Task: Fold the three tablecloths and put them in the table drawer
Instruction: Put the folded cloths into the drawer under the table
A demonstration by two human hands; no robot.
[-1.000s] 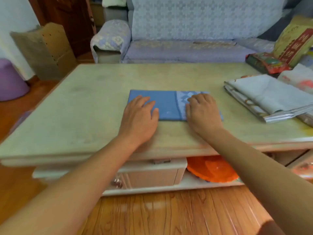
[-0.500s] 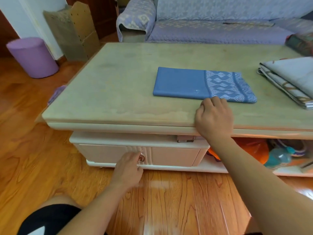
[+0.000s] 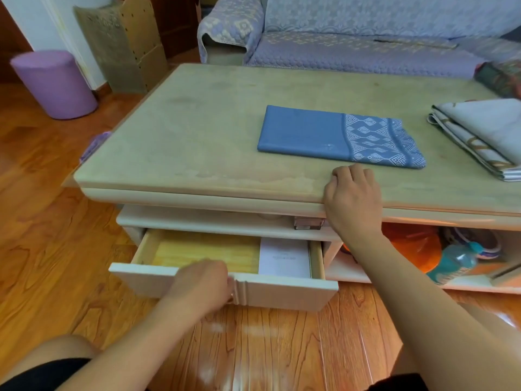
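Desk top: matt, pale, worn and blotchy near the front edge. Blue tablecloth: woven cloth, matt, patterned end. Drawer interior: bare yellowish wood; front painted, smooth. Sheet inside: white paper. Floor: glossy wood boards. Bottle on lower shelf: clear plastic.

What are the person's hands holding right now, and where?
The left hand grips the drawer at its front handle. The right hand rests on the table edge.
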